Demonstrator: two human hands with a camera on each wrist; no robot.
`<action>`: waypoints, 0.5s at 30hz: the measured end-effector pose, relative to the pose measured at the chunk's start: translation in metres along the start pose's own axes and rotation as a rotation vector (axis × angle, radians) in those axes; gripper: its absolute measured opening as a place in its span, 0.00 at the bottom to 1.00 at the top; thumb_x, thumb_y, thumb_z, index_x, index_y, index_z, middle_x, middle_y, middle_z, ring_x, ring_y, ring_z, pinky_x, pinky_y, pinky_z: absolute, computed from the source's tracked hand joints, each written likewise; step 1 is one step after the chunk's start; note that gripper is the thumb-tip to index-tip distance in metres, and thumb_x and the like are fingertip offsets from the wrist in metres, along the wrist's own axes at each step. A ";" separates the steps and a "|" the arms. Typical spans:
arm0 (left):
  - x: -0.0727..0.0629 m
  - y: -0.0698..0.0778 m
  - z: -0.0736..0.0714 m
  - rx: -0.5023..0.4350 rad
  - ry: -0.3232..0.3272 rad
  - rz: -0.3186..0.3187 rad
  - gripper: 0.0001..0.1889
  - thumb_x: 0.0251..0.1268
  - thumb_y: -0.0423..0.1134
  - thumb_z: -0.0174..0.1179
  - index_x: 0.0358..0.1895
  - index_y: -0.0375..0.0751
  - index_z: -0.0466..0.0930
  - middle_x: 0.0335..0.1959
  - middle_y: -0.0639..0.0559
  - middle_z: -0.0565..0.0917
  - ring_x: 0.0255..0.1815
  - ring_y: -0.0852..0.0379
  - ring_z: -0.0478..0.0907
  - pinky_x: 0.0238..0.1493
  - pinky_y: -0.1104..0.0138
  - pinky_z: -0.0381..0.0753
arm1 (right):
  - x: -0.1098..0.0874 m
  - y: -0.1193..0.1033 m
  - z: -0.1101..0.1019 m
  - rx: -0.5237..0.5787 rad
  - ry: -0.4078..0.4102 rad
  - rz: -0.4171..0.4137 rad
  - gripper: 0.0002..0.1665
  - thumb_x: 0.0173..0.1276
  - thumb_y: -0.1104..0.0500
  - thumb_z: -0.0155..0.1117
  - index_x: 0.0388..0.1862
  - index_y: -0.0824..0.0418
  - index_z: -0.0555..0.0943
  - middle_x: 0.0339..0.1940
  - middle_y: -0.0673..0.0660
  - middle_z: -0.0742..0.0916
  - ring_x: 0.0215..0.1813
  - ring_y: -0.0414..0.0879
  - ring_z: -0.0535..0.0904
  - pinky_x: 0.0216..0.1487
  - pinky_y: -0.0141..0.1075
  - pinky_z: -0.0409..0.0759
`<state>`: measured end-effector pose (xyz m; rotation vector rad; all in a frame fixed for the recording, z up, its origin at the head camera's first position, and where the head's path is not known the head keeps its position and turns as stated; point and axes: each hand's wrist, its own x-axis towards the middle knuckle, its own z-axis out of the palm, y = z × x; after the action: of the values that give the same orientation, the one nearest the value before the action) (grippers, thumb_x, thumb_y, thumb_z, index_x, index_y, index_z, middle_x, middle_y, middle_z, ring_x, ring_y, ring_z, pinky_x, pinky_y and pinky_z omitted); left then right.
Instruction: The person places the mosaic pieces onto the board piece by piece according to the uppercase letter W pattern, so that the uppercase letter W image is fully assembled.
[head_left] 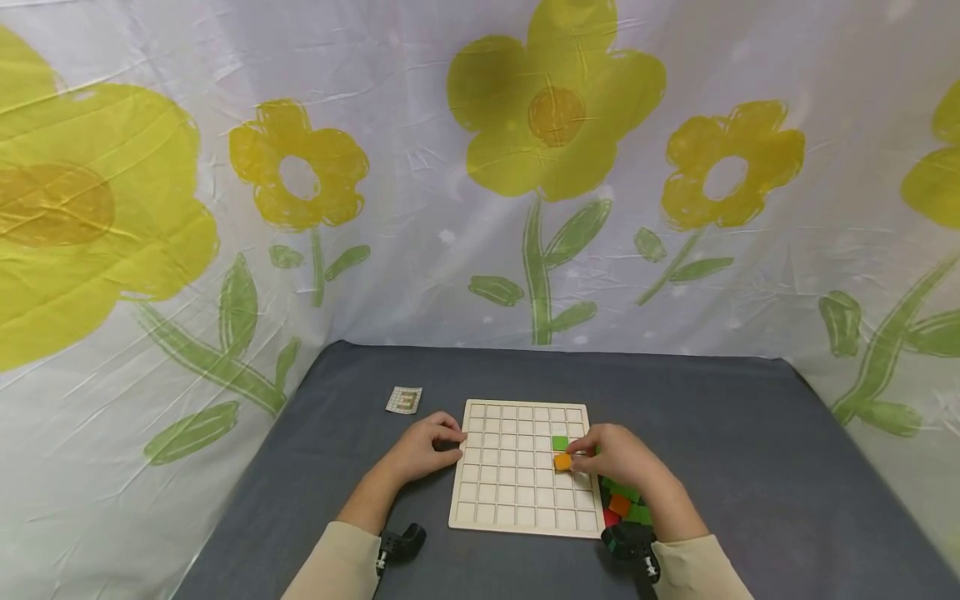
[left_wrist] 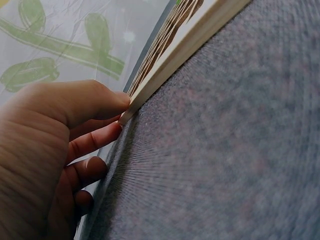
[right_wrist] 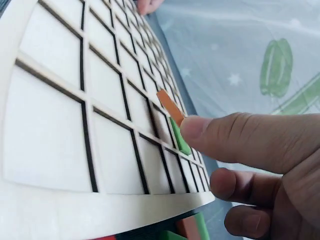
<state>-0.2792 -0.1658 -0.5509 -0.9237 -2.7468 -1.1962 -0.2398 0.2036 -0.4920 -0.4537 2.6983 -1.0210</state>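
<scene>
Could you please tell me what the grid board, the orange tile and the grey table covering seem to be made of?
Grid board: pale matte wood, perhaps plywood, by its beige colour and dark cut edges.
Orange tile: painted wood or plastic, unclear which; even colour, smooth look.
Grey table covering: dull fabric, as its fine ribbed texture suggests.

Two hands (head_left: 423, 452) (head_left: 621, 457), one board (head_left: 507, 477), one held tile (head_left: 562, 462), one card (head_left: 404, 400) show.
</scene>
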 end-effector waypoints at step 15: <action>0.001 -0.002 0.001 -0.006 0.006 -0.001 0.14 0.66 0.35 0.71 0.54 0.39 0.89 0.47 0.57 0.79 0.39 0.59 0.74 0.42 0.62 0.76 | 0.003 -0.003 0.009 -0.142 0.073 0.005 0.10 0.60 0.60 0.79 0.42 0.53 0.92 0.34 0.46 0.87 0.33 0.42 0.78 0.38 0.42 0.79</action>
<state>-0.2809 -0.1653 -0.5529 -0.9179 -2.7408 -1.2057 -0.2387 0.1952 -0.4971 -0.4421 2.8480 -0.8637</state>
